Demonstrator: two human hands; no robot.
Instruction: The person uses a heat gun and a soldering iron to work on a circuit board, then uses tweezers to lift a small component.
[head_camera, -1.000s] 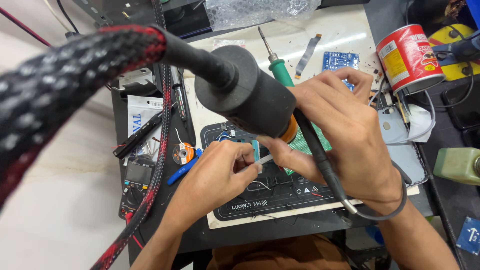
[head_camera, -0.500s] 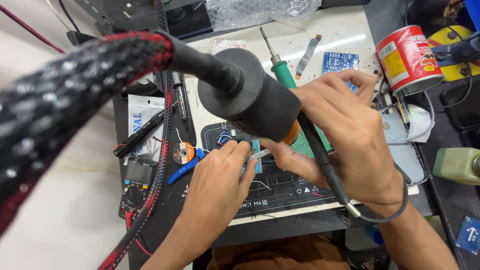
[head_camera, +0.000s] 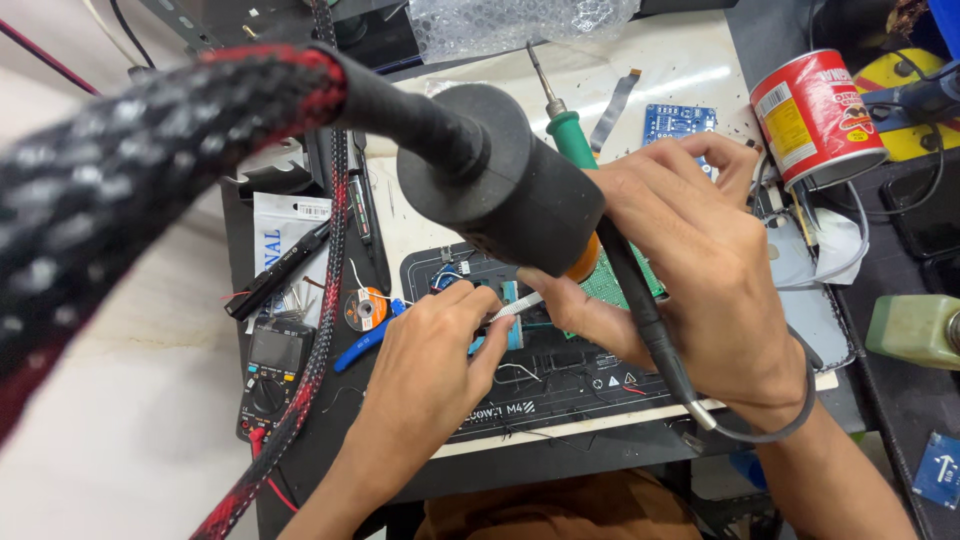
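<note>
Since the earlier frame, my left hand (head_camera: 425, 365) has slid a little toward the right hand, and the pinch point now sits closer to the green perfboard (head_camera: 618, 285). Left thumb and forefinger press together on a thin, pale strip (head_camera: 510, 310), likely solder or tweezers; I cannot tell which. The strip runs up and right toward the board, so the hand feeds it in from the side while its heel rests on the dark work mat (head_camera: 560, 385) for steadiness. My right hand (head_camera: 700, 270) curls around the soldering iron (head_camera: 565, 125), green grip upward and metal end pointing away, its black cable (head_camera: 650, 330) looping under the wrist; the fingers are closed on the tool and also brace the board's edge. A black hot-air handpiece (head_camera: 500, 190) on a braided hose (head_camera: 150, 170) crosses the foreground and hides part of the work. On the bench (head_camera: 450, 75) lie a multimeter (head_camera: 272, 365), a solder-wick spool (head_camera: 365, 309), a blue circuit board (head_camera: 680, 122) and a red tin (head_camera: 815, 115).
</note>
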